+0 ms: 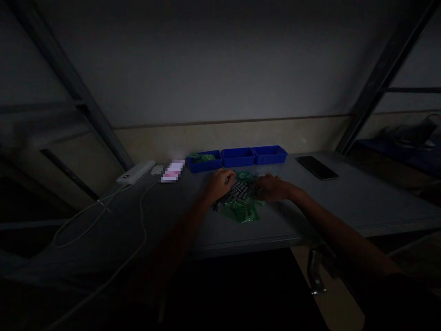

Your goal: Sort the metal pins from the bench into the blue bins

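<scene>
A pile of small grey metal cylinders (240, 189) lies on the table between my hands. Green plastic bags (243, 212) are spread under its near side, and more green plastic (244, 175) shows at its far side. My left hand (220, 183) is at the pile's left edge with its fingers curled together; anything in them is too dark and small to name. At the right edge, my right hand (274, 187) reaches down to the cylinders, touching or just over them. Its fingertips are dim and blurred, so its grip is unclear.
Against the wall stand three blue trays (237, 157), the left one holding green plastic bags (202, 158). A dark phone (317, 167) lies to the right. On the left are a lit phone (173, 171), a white power strip (136, 173) and trailing white cables (143, 216).
</scene>
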Demonstrator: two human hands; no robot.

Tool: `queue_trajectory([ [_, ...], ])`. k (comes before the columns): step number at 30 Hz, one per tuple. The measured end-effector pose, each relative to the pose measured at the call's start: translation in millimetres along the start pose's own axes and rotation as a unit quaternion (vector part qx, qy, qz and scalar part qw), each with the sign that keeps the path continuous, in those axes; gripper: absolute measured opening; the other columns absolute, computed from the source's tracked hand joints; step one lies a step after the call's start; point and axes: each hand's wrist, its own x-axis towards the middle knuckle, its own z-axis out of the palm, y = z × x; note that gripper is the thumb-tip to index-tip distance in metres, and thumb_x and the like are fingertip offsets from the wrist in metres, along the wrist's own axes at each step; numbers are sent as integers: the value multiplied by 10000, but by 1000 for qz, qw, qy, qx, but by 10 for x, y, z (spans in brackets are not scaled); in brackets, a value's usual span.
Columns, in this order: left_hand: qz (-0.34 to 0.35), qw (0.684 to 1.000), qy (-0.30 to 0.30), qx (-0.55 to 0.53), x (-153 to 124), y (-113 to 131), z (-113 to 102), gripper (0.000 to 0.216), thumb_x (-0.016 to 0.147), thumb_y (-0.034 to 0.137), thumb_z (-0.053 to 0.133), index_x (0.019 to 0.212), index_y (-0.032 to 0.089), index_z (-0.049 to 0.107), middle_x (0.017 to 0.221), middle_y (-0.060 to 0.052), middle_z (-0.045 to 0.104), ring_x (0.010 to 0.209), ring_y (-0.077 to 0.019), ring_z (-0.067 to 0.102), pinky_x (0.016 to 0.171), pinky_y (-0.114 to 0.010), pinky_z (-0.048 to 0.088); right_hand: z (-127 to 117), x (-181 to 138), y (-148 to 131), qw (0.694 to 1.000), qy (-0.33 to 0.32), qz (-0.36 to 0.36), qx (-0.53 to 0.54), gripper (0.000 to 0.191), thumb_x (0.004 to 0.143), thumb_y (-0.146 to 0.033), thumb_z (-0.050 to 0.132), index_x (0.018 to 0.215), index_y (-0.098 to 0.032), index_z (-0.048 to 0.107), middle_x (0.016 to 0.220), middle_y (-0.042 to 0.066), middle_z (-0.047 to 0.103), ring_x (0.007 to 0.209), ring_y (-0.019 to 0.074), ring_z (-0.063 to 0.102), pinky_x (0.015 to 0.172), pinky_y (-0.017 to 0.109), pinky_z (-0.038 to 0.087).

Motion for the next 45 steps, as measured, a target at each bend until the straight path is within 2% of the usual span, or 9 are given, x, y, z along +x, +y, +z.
queue_trajectory([
  [7,-59,993,20,-102,10,-14,-16,195,836,242,480,856,217,672,858,-24,696,849,-168,617,797,-266,451,-6,240,129,944,-28,-63,324,181,685,-298,590,739,-131,634,719,50,630,688,158,547,676,284,429],
  [10,-153,966,51,-204,45,-82,-29,262,840,347,462,821,190,670,745,-21,677,730,-159,613,684,-252,454,-133,516,82,886,106,-48,449,189,660,-335,599,670,-146,596,639,6,583,622,124,502,624,253,402],
  [14,-309,864,49,-395,113,-211,-109,535,829,583,364,738,145,657,570,-42,597,541,-139,552,506,-235,394,-175,859,-229,849,327,-4,416,150,723,-316,544,711,-168,567,630,-14,540,584,114,460,571,233,358],
  [19,-378,745,59,-547,115,-320,-232,474,768,599,464,687,152,599,557,-29,563,502,-124,521,459,-233,354,138,935,-580,894,329,-101,288,99,790,-191,474,797,-178,572,736,22,602,680,139,529,658,239,392],
  [26,-307,803,84,-503,32,-341,-226,217,630,334,696,702,155,596,704,-13,603,647,-132,563,531,-231,389,341,900,-481,910,282,-75,294,167,729,-100,498,824,-169,617,897,49,656,841,159,587,799,262,413],
  [32,-280,784,82,-548,30,-239,-248,288,614,258,718,870,171,620,852,-27,657,810,-159,611,681,-251,461,216,895,-473,860,203,45,466,477,868,-531,367,724,-152,620,629,20,581,607,140,545,591,246,416],
  [37,-213,835,59,-503,26,-275,-204,174,624,216,685,788,165,656,968,-60,653,973,-211,600,842,-336,456,171,865,-509,814,135,74,560,580,867,-609,290,669,-155,590,553,31,540,511,126,502,497,234,380],
  [42,-197,901,66,-381,22,-370,-145,71,611,174,661,681,172,676,1195,-73,568,1130,-239,522,939,-360,416,223,893,-485,848,233,83,469,286,823,-408,476,675,-175,553,600,1,532,558,129,478,554,243,382],
  [45,-250,881,53,-399,27,-352,-149,139,635,224,657,763,175,683,1027,-64,637,994,-220,583,852,-338,454,264,897,-480,869,348,49,348,184,815,-315,490,811,-166,598,704,16,575,641,140,495,653,257,401],
])
